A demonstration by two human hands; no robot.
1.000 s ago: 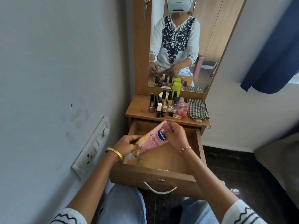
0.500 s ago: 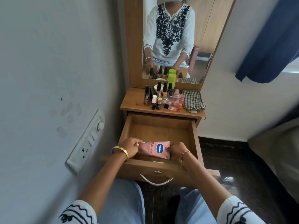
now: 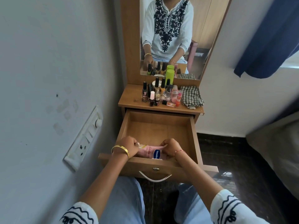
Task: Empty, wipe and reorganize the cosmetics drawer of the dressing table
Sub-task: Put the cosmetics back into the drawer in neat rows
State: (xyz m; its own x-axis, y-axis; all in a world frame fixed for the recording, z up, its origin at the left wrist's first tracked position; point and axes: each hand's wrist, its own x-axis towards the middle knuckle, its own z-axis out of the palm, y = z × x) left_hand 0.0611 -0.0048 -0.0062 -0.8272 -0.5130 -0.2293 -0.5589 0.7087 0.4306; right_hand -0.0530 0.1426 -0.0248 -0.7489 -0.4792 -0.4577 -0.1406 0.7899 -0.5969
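A: Where's the tube [image 3: 149, 152]?
B: Lying at the near end of the drawer [image 3: 193, 139], against its front wall, between both hands. The left hand [image 3: 129, 147] has its fingers curled around the tube's left end; the right hand [image 3: 170, 147] pinches the right end near the blue logo.
A: Anything else in the drawer?
B: Only bare wood shows — though the hands and front panel hide the tube's lower edge.
A: And around it?
B: On the table [image 3: 129, 99] beyond the drawer, a cluster of nail-polish bottles [image 3: 156, 92] stands in the middle, a green bottle [image 3: 169, 76] behind them against the mirror [image 3: 202, 38]. Just right of the bottles lies a checked cloth [image 3: 191, 97]. A switchboard [image 3: 84, 139] sits on the left wall; a blue curtain [image 3: 267, 38] hangs far right. A handle [image 3: 154, 177] hangs from the drawer front, above the person's knees.
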